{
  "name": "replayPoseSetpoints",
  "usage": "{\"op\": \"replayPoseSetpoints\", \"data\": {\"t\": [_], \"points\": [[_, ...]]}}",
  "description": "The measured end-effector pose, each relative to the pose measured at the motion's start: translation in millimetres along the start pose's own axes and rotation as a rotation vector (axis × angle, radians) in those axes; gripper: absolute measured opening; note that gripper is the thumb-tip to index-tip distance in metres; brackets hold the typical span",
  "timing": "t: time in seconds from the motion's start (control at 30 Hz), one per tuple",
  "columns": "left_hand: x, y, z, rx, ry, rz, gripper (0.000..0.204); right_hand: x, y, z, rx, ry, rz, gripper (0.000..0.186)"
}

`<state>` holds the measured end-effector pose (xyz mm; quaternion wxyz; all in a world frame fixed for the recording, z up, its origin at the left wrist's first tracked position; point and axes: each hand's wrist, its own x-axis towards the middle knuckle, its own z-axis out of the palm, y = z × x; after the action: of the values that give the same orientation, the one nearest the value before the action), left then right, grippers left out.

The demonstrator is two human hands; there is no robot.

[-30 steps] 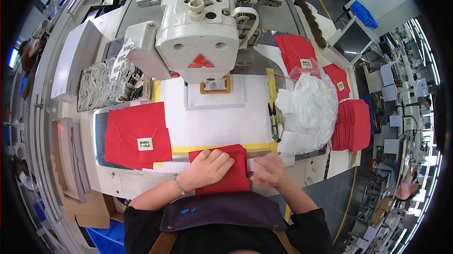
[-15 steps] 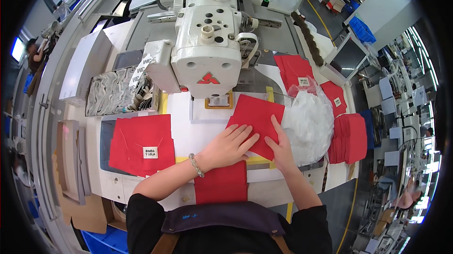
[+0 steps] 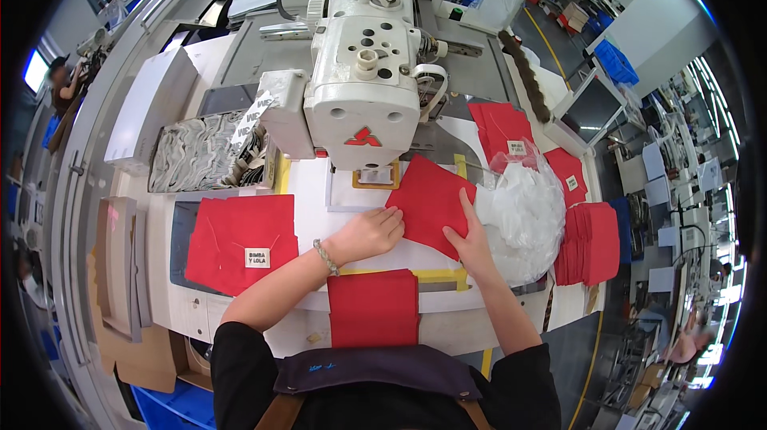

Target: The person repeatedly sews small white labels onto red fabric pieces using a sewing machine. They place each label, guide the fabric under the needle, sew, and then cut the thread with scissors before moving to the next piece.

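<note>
My left hand point(image 3: 367, 236) has its fingertips closed on the lower-left corner of a red fabric piece point(image 3: 427, 194), just in front of the white sewing machine point(image 3: 359, 110) and its orange-edged frame point(image 3: 375, 177). Along the piece's right side, my right hand point(image 3: 471, 242) grips it with thumb and fingers. A white sheet point(image 3: 343, 254) lies beneath. Nearer me is a stack of red pieces point(image 3: 373, 310). To the left sit red pieces point(image 3: 220, 226) with a pale label, to the right a crumpled white plastic-wrapped bundle point(image 3: 523, 234).
More red pieces lie at the right point(image 3: 591, 238) and back right point(image 3: 499, 126). A box of grey-white strips point(image 3: 196, 158) and a long white box point(image 3: 152, 102) stand left. A screen point(image 3: 583, 114) borders the right. A co-worker point(image 3: 64, 90) is at the far left.
From the front stack, a red piece has moved up toward the machine with both hands. In the last half second, my left hand has slid left and down to its corner.
</note>
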<state>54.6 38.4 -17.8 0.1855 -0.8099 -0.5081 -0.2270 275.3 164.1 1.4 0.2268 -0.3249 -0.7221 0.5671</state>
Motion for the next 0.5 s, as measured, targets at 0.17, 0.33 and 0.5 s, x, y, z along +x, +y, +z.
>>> {"op": "replayPoseSetpoints", "data": {"t": [0.17,0.33,0.5], "points": [[-5,-12,-3,0.077,-0.049,-0.008,0.022,23,-17,5,-0.108,-0.066,-0.063,0.081],[-18,-23,-7,0.167,-0.111,-0.095,0.019,43,-13,30,0.034,-0.028,-0.154,0.086],[-37,-33,-11,0.197,-0.159,-0.232,0.016,36,-29,37,-0.002,-0.173,-0.182,0.076]]}}
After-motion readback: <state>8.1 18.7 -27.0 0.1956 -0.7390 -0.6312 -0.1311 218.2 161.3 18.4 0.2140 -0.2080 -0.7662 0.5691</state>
